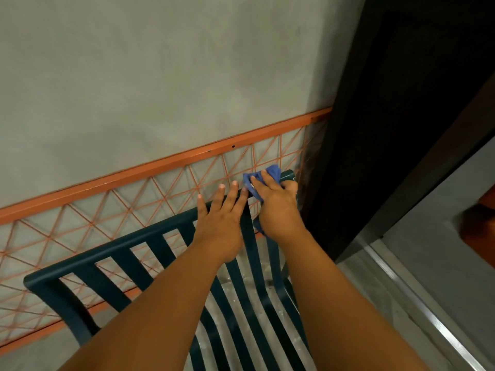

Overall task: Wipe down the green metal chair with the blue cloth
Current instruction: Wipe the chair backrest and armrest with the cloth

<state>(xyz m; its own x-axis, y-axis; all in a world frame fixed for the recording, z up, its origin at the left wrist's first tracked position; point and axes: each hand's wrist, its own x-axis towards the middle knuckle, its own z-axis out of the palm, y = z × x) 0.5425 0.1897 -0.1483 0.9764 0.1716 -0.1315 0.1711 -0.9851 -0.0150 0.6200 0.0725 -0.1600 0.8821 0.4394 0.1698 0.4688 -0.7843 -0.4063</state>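
Observation:
The dark green metal chair (88, 259) with slatted back and seat stands against the wall, seen from above. My right hand (278, 207) presses the blue cloth (273, 172) onto the right end of the chair's top rail, fingers wrapped over the cloth and rail. My left hand (222, 220) rests flat on the top rail just left of it, fingers straight and spread. Part of the cloth hangs below my right wrist.
An orange metal lattice railing (128, 180) runs along the grey wall right behind the chair. A dark door frame (375, 129) stands at the right, with a metal floor track (417, 303) below it.

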